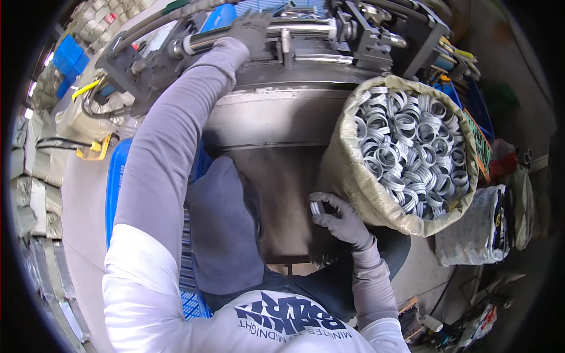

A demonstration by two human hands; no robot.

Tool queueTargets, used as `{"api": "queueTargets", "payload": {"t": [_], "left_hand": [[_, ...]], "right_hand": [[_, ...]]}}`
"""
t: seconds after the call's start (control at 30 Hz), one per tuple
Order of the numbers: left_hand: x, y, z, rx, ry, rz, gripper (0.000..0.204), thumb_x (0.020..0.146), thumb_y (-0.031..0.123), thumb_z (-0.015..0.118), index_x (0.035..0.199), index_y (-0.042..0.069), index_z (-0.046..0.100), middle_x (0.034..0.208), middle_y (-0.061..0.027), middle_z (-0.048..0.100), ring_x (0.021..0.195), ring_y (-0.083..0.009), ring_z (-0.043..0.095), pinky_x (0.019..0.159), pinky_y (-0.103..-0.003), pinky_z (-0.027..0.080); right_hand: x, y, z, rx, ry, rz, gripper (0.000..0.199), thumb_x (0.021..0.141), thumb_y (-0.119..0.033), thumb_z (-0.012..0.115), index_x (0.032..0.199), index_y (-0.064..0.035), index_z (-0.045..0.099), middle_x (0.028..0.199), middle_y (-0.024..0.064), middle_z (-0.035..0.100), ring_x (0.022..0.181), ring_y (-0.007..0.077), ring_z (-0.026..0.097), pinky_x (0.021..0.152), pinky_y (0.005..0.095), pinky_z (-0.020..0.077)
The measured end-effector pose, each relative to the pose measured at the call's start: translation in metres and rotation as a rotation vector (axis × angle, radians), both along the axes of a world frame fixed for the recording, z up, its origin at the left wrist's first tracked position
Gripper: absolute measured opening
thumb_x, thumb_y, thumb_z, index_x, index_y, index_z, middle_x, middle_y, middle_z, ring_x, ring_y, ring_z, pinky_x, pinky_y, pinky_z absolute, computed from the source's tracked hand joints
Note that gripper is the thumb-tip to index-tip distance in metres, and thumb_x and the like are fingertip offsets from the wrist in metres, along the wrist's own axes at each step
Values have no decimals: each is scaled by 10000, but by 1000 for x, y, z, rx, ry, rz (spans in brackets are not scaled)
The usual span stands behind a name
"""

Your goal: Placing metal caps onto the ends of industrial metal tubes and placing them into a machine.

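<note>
Two gloved hands work at a dark machine (276, 117) in the head view. Reaching up and away, the left hand (252, 30) rests on a shiny metal bar (294, 29) at the machine's top; whether its grip is closed around the bar cannot be told. Lower down, the right hand (341, 217) has its fingers clamped on a small metal ring (316, 207), just beside a sack (353, 176) heaped with many similar rings (412, 147). A blue crate (118, 176) lies under the left arm.

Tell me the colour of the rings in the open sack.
Silvery grey metal rings, filling the tan sack; seen best in the head view.
</note>
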State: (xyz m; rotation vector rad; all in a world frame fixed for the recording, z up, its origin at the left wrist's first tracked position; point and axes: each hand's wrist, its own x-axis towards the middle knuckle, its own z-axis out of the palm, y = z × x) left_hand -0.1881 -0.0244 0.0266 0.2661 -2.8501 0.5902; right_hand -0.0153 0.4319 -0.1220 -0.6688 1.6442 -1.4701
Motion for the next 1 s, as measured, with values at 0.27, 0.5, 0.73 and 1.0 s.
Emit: {"api": "queueTargets", "payload": {"t": [0.27,0.5,0.73,1.0], "left_hand": [[214,-13,-52,281,455,-571,328,913,95,682,1240,106,702,1175,-121,744,1116,-360,696,966,-497,549],[506,-162,-254,312,-125,426,355,978,270,621,1305,159,704,1273,-127,701,1192,-311,674,1006,-476,532],[531,-148,-388,65,-264,241,277,972,233,617,1219,149,710,1238,-135,717,1161,-343,678,977,-481,540],[507,-154,-390,620,-17,348,564,872,251,716,1377,22,614,1403,-272,603,1321,-457,548,1152,-548,429]], "right_hand": [[-3,-2,10,69,-159,-266,533,947,-57,667,1475,-23,607,1214,87,661,1053,168,641,930,320,551],[-14,-13,-27,-126,-233,-260,659,966,-338,713,1480,44,558,1263,147,677,1151,235,675,1017,416,569],[-9,-16,-50,-6,-146,-346,625,958,-331,700,1455,25,571,1324,172,685,1176,270,688,1008,435,580],[21,-70,-21,-43,-281,-533,624,992,-391,612,1474,0,545,1196,144,686,1080,279,694,943,428,591]]}}
